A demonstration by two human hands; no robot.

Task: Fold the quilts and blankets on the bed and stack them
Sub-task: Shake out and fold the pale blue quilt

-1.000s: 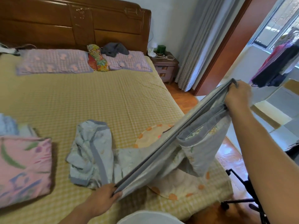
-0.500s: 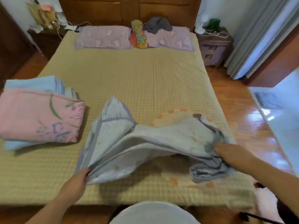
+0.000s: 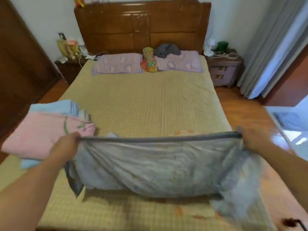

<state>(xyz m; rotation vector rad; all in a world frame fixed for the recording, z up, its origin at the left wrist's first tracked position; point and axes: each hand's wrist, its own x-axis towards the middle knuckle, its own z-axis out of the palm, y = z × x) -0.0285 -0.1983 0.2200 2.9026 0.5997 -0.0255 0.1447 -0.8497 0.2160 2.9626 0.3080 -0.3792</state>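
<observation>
Grey blanket point(image 3: 160, 164), head view: stretched taut at 6 o'clock over the bed point(image 3: 146, 107), top edge held at both ends. Left hand point(image 3: 65, 147) and right hand point(image 3: 255, 139) each grip a corner with curled fingers. Folded pink quilt point(image 3: 41, 135) lies at 9 o'clock atop a blue blanket point(image 3: 55, 107).
</observation>
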